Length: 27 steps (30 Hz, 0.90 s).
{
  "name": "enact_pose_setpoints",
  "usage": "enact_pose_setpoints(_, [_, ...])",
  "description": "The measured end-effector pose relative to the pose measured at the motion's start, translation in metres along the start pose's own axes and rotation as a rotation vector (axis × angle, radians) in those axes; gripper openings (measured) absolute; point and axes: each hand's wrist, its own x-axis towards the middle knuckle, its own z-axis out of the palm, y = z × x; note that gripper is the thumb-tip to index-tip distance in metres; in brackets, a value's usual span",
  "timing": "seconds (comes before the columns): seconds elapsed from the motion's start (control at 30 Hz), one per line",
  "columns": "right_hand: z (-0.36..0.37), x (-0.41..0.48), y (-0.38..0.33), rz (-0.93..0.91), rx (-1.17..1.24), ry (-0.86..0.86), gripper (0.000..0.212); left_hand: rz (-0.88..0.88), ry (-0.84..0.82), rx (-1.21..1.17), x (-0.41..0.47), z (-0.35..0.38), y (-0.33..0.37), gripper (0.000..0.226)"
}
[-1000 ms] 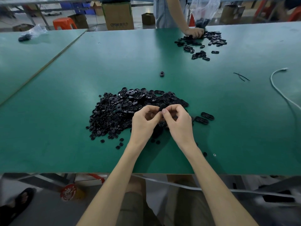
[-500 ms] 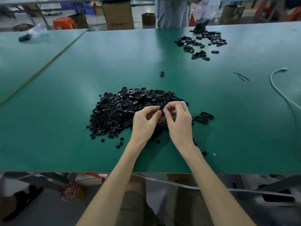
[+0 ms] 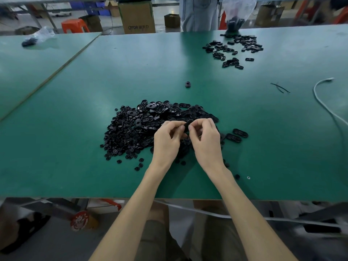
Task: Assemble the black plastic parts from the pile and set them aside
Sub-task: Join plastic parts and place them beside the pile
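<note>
A pile of small black plastic parts (image 3: 143,127), round buttons and oval plates, lies on the green table (image 3: 75,166) in front of me. Just above its right side, my left hand (image 3: 167,140) and my right hand (image 3: 206,140) meet and pinch one black oval part (image 3: 187,125) between their fingertips. The part is mostly hidden by my fingers. Two oval parts (image 3: 236,135) lie apart on the table right of my right hand.
A second spread of black parts (image 3: 233,49) lies at the far edge, where another person (image 3: 197,14) stands with a clear plastic bag (image 3: 238,14). A single black piece (image 3: 187,84) sits mid-table. A white cable (image 3: 323,102) curves along the right side.
My fingers have shifted on the part while both hands stay over the pile. The other person's hand has lifted off the far parts and the bag now hangs lower over them.
</note>
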Motion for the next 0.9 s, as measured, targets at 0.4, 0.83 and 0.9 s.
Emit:
enact_pose_setpoints(0.4, [-0.0014,-0.0017,0.0011,-0.061,-0.008,0.061,0.013,-0.118,0.020,-0.092,0.0004,0.0020,0.0026,0.015])
enact_pose_setpoints(0.83, [-0.0062,-0.0004,-0.0040,-0.022,0.072,0.097,0.019,-0.055,-0.042,-0.018,-0.0021,0.0012,0.0078,0.006])
enact_pose_setpoints(0.9, [-0.0064,0.0004,-0.0038,0.008,0.086,0.083,0.016,-0.054,-0.047,-0.014,-0.0024,0.0010,0.0085,0.007])
